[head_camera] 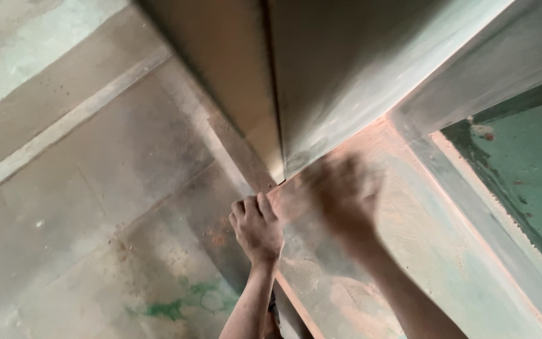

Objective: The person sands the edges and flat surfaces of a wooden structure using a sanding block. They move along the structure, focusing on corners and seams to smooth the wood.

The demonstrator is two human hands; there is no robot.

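A reddish strip of board (290,198) is gripped at its edge by the left hand (257,227), fingers curled shut on it, just below the corner of the upright panels (271,88). The right hand (343,194) is blurred beside it, over the dusty slab (421,251); whether it is open or closed cannot be told. Fitting at the corner seems in hand, calling for steady alignment. The strip's far end is hidden.

Left hand (257,227) grips the board (296,201) edge — right hand (345,194) (motion-blurred) rests beside it.
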